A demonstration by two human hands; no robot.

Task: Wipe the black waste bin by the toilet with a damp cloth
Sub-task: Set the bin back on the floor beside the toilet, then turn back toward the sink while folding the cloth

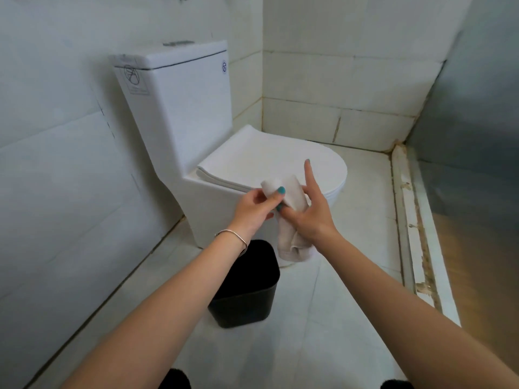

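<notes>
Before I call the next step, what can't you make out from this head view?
- Bin: left rim and inside hidden by the left forearm and shadow; dirt cannot be told.
- Cloth: dampness not visible; middle covered by left hand and right hand.
- Toilet base: behind hands and bin.
- Cistern sticker: too small to read.

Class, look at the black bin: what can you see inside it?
The bin stands open-topped, and its inside looks dark, with nothing visible. The left hand's forearm covers part of the opening, so that part is hidden.
</notes>
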